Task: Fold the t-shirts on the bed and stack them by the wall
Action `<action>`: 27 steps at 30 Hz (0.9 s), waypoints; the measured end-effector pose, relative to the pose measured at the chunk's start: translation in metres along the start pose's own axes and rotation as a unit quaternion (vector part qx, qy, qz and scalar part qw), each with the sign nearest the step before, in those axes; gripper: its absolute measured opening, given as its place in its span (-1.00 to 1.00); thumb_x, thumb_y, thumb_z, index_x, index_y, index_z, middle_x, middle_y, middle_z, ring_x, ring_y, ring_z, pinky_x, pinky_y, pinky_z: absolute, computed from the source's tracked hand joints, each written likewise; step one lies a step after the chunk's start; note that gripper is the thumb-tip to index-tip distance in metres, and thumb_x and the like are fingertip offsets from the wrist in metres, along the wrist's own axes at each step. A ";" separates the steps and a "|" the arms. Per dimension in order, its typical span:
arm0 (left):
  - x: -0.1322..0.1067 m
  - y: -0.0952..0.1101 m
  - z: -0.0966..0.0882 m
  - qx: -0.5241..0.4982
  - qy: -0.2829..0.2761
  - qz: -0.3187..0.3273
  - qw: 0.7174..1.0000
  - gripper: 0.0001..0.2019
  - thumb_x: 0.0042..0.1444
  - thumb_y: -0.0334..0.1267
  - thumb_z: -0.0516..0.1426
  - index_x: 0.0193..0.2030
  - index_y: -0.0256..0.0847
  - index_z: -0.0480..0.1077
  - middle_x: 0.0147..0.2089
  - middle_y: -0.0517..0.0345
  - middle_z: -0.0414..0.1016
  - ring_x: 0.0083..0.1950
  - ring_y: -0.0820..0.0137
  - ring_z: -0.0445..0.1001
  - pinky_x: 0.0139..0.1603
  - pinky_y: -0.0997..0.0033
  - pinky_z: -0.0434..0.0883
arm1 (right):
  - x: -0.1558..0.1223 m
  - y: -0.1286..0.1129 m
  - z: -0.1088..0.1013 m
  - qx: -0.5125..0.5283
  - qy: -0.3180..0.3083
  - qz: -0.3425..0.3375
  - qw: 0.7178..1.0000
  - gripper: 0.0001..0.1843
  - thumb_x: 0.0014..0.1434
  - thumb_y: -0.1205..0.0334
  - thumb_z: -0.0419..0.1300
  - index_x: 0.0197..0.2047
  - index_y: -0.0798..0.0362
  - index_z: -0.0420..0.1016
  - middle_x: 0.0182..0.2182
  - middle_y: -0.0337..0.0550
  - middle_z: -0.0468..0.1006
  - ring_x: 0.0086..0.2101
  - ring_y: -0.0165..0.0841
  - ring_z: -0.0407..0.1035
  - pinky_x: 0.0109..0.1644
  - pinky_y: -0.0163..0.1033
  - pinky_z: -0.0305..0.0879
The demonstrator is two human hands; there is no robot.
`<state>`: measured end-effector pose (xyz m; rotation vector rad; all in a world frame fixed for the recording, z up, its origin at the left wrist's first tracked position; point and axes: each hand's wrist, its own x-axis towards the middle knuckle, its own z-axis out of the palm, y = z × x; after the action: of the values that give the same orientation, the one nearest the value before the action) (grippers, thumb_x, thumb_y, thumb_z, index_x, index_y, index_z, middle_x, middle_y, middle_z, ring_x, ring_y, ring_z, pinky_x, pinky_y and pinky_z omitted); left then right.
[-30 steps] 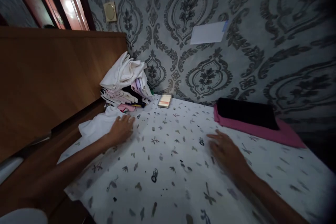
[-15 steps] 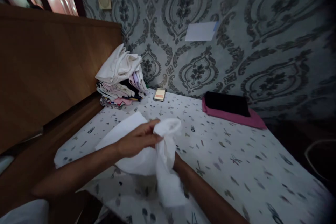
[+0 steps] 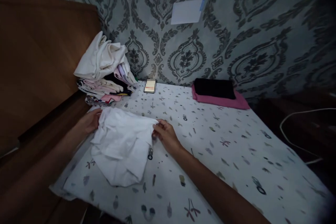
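A white garment (image 3: 123, 147), creased and of a kind I cannot make out, lies spread on the patterned sheet (image 3: 162, 189). My left hand (image 3: 90, 121) grips its far left corner, the fingertips partly hidden by the fabric. At the far right corner, my right hand (image 3: 166, 133) pinches the edge between thumb and fingers. The top edge runs between both hands, while the lower part rests loosely in wrinkles on the sheet.
Folded clothes are stacked in a pile (image 3: 105, 66) against the wooden panel (image 3: 44, 56). Near the wall lie a small blurred-out object (image 3: 150, 86) and a black folded cloth (image 3: 215, 88) on a pink one (image 3: 240, 102). A pale cable (image 3: 286, 120) hangs at the right.
The white garment was bunched and hanging between my hands; now it lies spread on the sheet. My hands have parted, left hand leftward to one corner, right hand to the other. The view has shifted.
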<state>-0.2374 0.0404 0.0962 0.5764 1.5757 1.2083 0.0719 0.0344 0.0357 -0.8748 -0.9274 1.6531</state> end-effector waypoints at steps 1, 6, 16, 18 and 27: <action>0.001 -0.006 0.000 0.012 -0.025 -0.014 1.000 -0.87 -0.07 -0.23 0.26 -0.42 -0.22 0.43 -0.49 0.13 0.50 -0.51 0.37 0.46 -0.53 0.44 0.44 | 0.001 0.001 0.000 -0.015 0.002 -0.005 1.000 -0.71 -0.14 0.15 0.44 -0.36 0.07 0.53 -0.62 -0.36 0.43 -0.59 -0.50 0.31 -0.50 -0.40 0.29; 0.008 -0.009 0.003 0.207 -0.059 0.112 0.970 -0.62 -0.39 -0.34 0.40 -0.33 -0.18 0.47 -0.41 0.20 0.52 -0.41 0.34 0.48 -0.51 0.53 0.36 | 0.003 0.006 -0.004 -0.085 0.024 -0.043 0.995 -0.74 -0.05 0.14 0.38 -0.30 0.04 0.49 -0.54 -0.38 0.40 -0.60 -0.50 0.26 -0.53 -0.37 0.23; -0.053 0.026 0.104 0.193 -0.455 0.159 0.855 -0.60 -0.03 -0.06 0.32 -0.09 -0.23 0.47 -0.30 0.15 0.52 -0.32 0.39 0.48 -0.32 0.48 0.39 | -0.022 -0.039 0.029 -0.435 -0.055 -0.337 0.833 -0.07 -0.04 0.03 0.40 0.35 -0.07 0.16 0.23 0.03 0.31 0.19 -0.04 0.21 0.23 0.09 0.22; -0.073 0.028 0.124 0.145 -0.525 0.167 0.822 -0.62 0.04 -0.06 0.30 -0.07 -0.24 0.44 -0.20 0.07 0.54 -0.16 0.32 0.51 -0.13 0.38 0.42 | -0.024 -0.055 0.030 -0.462 -0.063 -0.344 0.815 -0.14 0.02 0.07 0.35 0.35 -0.07 0.16 0.22 0.01 0.35 0.18 -0.04 0.26 0.19 0.07 0.26; -0.097 -0.041 0.085 0.382 -0.470 0.235 0.760 -0.06 -0.12 0.00 0.35 0.36 -0.07 0.00 0.30 -0.12 0.27 0.30 0.07 0.29 0.24 0.05 0.31 | -0.077 -0.138 -0.033 -0.425 0.157 -0.373 0.810 -0.81 0.06 0.33 0.11 -0.34 0.04 0.56 -0.44 -0.27 0.54 -0.41 -0.37 0.40 -0.34 -0.30 0.30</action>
<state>-0.1171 -0.0206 0.1030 1.8665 0.9550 0.3393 0.1752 -0.0077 0.1526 -1.1056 -1.5446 0.3449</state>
